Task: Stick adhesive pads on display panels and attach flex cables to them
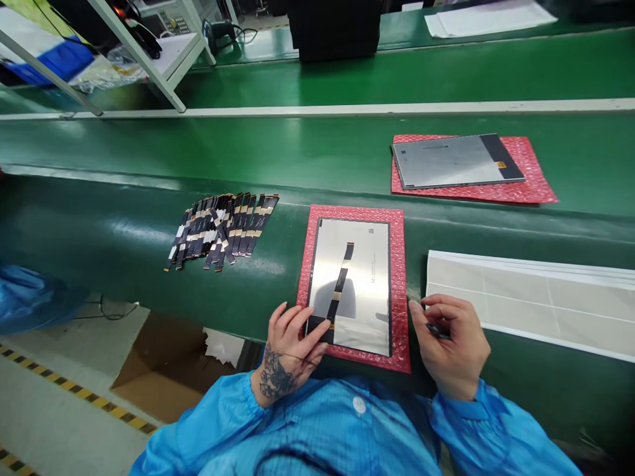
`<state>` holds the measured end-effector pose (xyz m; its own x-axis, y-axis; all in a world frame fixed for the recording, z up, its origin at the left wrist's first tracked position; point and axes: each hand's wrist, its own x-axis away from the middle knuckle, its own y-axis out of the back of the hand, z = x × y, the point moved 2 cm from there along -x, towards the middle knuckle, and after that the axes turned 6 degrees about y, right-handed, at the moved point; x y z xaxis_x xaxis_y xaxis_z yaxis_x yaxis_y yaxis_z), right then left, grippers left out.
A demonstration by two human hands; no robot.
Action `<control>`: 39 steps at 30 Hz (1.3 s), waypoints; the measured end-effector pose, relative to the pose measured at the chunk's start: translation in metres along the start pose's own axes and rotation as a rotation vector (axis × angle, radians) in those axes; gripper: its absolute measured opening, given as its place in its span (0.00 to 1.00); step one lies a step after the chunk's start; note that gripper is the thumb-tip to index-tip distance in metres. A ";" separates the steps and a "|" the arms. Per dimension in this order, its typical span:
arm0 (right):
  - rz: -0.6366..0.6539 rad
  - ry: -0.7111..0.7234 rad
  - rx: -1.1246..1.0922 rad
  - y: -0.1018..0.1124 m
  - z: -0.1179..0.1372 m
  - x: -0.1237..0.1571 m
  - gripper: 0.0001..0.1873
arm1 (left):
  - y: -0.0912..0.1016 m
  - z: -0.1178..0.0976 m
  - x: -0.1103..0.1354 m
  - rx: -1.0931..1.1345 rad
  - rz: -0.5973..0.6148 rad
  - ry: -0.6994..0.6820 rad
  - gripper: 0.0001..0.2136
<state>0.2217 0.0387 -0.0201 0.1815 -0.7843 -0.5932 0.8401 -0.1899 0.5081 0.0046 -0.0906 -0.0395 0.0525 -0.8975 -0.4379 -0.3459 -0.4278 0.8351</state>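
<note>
My L hand [295,340] is flat-ish, fingers loosely fanned over the panel's [372,314] btm-left corner, thumb by the strip's [340,281] low end; can't see it gripping anything. R hand [454,340] is curled round a dark tool [436,332], just off the panel's right side; can't tell if thumb + index pinch anything else. Panel's on the red pad [399,264] at the table [248,307] edge in front of me, strip lying slantwise on it. I'd guess panel = stiff, thin, fairly light, prob. slick and easy to crack or smudge: best held by opp. edges, no pressing mid-face. Strip looks v. light, bendy, crease-prone; take it by the flat body, not the end contacts.
</note>
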 end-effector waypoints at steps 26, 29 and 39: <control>0.456 -0.688 -0.208 0.027 -0.001 0.062 0.17 | 0.034 0.017 -0.002 1.041 0.296 0.998 0.26; 0.530 -0.752 -0.320 0.027 0.005 0.057 0.16 | 0.039 0.020 -0.018 1.336 0.389 1.234 0.26; 0.660 -0.676 -0.462 0.021 0.016 0.005 0.13 | 0.016 0.033 -0.065 1.398 0.621 1.237 0.25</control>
<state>0.2325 0.0215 -0.0021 0.4709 -0.8433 0.2589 0.8175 0.5275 0.2312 -0.0350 -0.0352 -0.0086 -0.0464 -0.7001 0.7126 -0.9107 -0.2635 -0.3181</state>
